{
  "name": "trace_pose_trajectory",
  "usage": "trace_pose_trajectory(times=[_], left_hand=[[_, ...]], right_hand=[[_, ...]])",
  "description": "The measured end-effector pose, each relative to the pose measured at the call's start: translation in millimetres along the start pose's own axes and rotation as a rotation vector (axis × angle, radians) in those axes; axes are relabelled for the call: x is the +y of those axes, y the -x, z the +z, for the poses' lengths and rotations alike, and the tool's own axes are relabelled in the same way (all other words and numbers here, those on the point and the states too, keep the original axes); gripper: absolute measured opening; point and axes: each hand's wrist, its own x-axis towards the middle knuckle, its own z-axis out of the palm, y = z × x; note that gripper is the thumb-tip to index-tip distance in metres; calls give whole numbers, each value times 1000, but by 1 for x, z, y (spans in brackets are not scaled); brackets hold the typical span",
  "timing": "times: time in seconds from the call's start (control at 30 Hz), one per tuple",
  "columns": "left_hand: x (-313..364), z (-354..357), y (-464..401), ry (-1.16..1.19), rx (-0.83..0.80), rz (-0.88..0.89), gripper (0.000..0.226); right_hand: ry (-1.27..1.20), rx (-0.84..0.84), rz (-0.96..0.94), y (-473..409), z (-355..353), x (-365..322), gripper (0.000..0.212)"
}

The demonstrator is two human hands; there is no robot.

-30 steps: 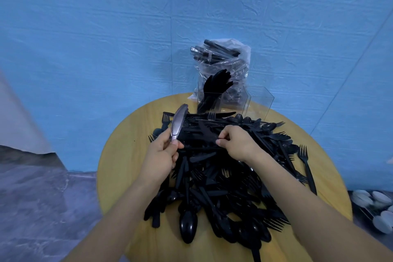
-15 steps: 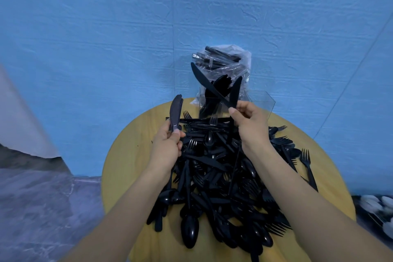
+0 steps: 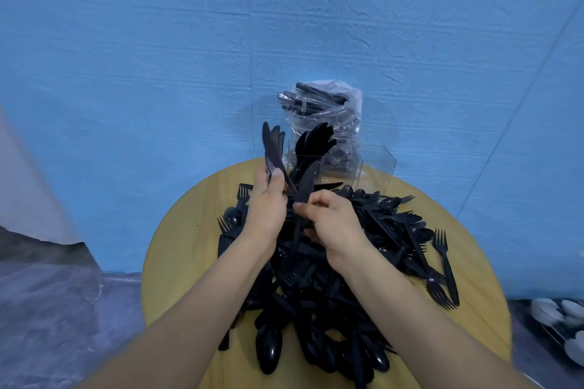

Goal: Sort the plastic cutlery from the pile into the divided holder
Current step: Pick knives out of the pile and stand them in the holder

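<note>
Left hand (image 3: 267, 210) grips black plastic knives (image 3: 272, 148) blades-up, right hand (image 3: 331, 224) pinches another; clear divided holder (image 3: 376, 164) sits just beyond, nearer left.

The cutlery pile (image 3: 331, 278) is all glossy black on a yellow wood-grain table (image 3: 177, 249). Behind the table, a clear holder (image 3: 376, 167) (black pieces inside one section), a transparent bag (image 3: 328, 110), and a textured blue wall (image 3: 158, 57).
</note>
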Motion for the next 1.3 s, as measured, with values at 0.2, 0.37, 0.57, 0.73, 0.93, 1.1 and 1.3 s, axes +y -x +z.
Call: trace_pose_trajectory(times=[0.2,0.37,0.57,0.73,0.93,1.1,1.3], left_hand=[[5,5,3,-90,-20,38,28],[7,5,7,-66,-47,82,26],[5,6,8,-138,-55,115,19],[-1,-3,2,-147,-75,118,16],[-12,0,14,-236,-260,161,25],[-19,1,21,-371,-380,223,30],[-19,1,27,-522,-430,274,32]], right_hand=[[149,-89,-91,9,-6,-4,29],[185,-169,-29,12,-16,-8,24],[146,-197,19,15,-24,-6,26],[139,-64,-61,11,-38,-6,30],[110,-82,-159,0,-38,-31,15],[20,-46,-48,-3,-36,-31,20],[-66,-93,54,0,-41,-30,12]])
